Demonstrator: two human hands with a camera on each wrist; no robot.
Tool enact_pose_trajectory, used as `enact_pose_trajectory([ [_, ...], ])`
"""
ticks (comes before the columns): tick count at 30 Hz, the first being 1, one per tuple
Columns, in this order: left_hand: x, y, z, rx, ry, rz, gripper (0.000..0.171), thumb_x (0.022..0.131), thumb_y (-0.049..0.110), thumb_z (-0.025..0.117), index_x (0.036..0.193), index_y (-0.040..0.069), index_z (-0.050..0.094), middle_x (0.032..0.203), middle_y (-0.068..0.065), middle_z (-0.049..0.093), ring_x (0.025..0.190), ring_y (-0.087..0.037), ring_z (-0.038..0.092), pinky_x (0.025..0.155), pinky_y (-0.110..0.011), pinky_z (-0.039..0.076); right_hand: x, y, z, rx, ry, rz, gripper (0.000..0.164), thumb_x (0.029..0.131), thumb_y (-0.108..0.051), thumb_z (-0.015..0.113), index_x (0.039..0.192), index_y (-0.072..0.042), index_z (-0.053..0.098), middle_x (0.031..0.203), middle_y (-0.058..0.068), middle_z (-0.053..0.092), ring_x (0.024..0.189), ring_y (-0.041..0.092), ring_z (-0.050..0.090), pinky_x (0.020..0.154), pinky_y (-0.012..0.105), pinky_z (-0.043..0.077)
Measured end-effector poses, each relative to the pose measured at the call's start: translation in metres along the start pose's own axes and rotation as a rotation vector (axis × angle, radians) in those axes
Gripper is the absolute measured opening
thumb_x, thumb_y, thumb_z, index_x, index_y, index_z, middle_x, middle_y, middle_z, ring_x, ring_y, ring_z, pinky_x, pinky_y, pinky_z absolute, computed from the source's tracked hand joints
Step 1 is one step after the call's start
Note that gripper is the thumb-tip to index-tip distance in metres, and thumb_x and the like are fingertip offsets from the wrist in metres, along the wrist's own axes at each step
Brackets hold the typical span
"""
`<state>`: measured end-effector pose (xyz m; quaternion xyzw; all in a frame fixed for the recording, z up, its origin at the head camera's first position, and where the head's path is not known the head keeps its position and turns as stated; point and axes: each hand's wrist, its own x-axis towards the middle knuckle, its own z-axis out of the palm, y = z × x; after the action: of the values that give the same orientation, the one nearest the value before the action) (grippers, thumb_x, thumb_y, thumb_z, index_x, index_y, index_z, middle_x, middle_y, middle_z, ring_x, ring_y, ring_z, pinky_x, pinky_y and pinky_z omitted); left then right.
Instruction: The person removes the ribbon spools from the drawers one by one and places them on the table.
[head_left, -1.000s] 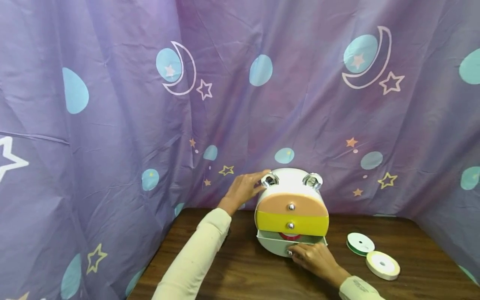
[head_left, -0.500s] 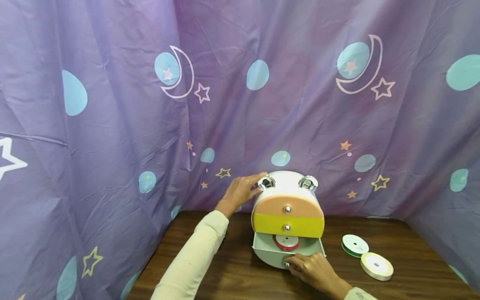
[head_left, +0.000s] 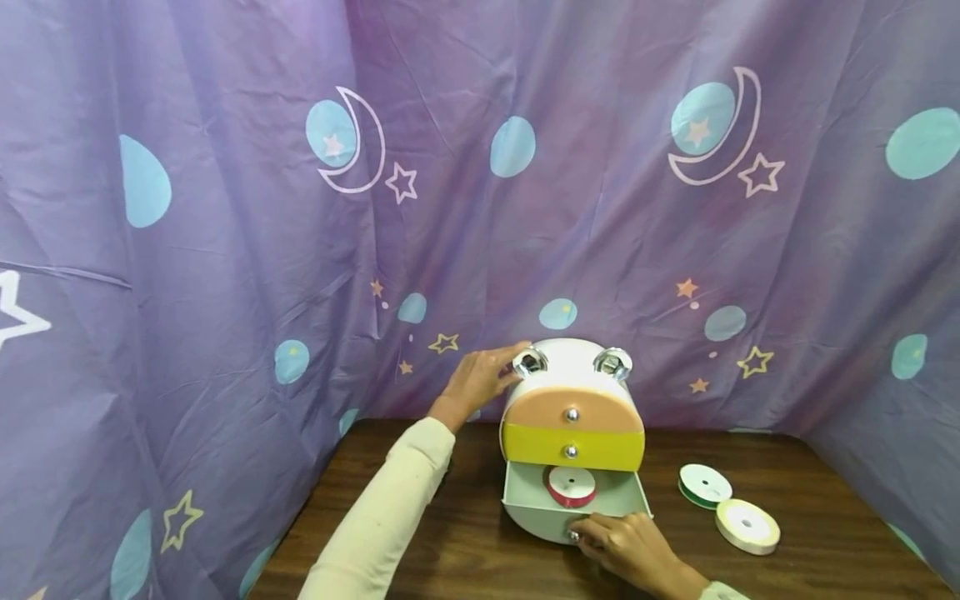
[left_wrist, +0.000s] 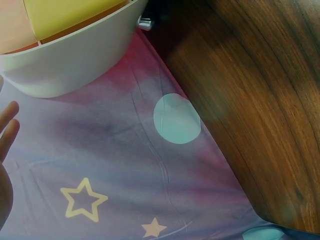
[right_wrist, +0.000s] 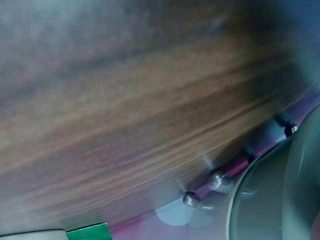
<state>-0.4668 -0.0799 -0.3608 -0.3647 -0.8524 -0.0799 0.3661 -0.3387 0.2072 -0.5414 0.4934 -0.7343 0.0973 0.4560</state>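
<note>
A small rounded chest of drawers (head_left: 566, 358) stands on the table, with a white body and two silvery ring-shaped eyes on top. Its orange and yellow drawers are closed, while the pale green bottom drawer (head_left: 525, 492) is pulled out. Inside that drawer lies a spool of red ribbon (head_left: 572, 487). My right hand (head_left: 626, 546) pinches the drawer's silver knob (head_left: 574, 536). With fingers extended, my left hand (head_left: 480, 379) touches the chest's upper left, beside the left eye (head_left: 529, 362). Part of that hand's fingers shows at the left edge of the left wrist view.
To the chest's right, a spool of green ribbon (head_left: 705, 485) and a spool of cream ribbon (head_left: 747, 526) lie on the brown wooden table (head_left: 465, 550). A purple curtain (head_left: 450, 225) with moons and stars hangs behind the table and along its sides.
My right hand has drawn the bottom drawer farther out toward me, bringing the red ribbon spool into fuller view. My left hand has stayed at the chest's top. The head view has shifted slightly.
</note>
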Motion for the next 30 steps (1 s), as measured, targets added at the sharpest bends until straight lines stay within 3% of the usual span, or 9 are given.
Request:
enact_pose_trajectory([
  [5,0.004,0.0,-0.003,-0.008,0.004,-0.016,0.062,0.092,0.03,0.082,0.149,0.022,0.059,0.135,0.001,0.069,0.109,-0.019,0.073,0.088,-0.033,0.061,0.005,-0.006,-0.008,-0.002,-0.021,-0.005,0.034,0.109,-0.034,0.047,0.098,-0.021,0.076,0.079,-0.018,0.068,0.05,-0.004,0.052,0.041,0.011,0.037],
  [10,0.004,0.0,-0.003,-0.023,-0.01,-0.023,0.062,0.092,0.03,0.082,0.149,0.022,0.059,0.137,0.001,0.068,0.109,-0.02,0.073,0.089,-0.034,0.061,0.004,-0.012,-0.014,-0.003,-0.049,-0.012,0.035,0.109,-0.035,0.047,0.098,-0.021,0.077,0.08,-0.017,0.068,0.05,-0.003,0.053,0.04,0.012,0.039],
  [21,0.0,0.003,-0.003,-0.028,-0.022,-0.032,0.062,0.092,0.031,0.081,0.15,0.023,0.058,0.137,0.001,0.068,0.109,-0.021,0.073,0.088,-0.034,0.061,-0.003,-0.02,-0.021,0.039,-0.034,-0.019,0.03,0.109,-0.035,0.051,0.097,-0.022,0.076,0.085,-0.017,0.071,0.052,-0.002,0.059,0.042,0.013,0.043],
  [30,-0.002,0.003,-0.003,-0.017,-0.013,-0.037,0.062,0.092,0.031,0.081,0.149,0.024,0.059,0.137,0.001,0.068,0.103,-0.022,0.075,0.083,-0.035,0.062,-0.005,-0.02,-0.021,0.064,-0.067,-0.015,0.012,0.099,-0.031,0.071,0.096,-0.021,0.076,0.086,-0.017,0.071,0.056,-0.005,0.061,0.045,0.013,0.046],
])
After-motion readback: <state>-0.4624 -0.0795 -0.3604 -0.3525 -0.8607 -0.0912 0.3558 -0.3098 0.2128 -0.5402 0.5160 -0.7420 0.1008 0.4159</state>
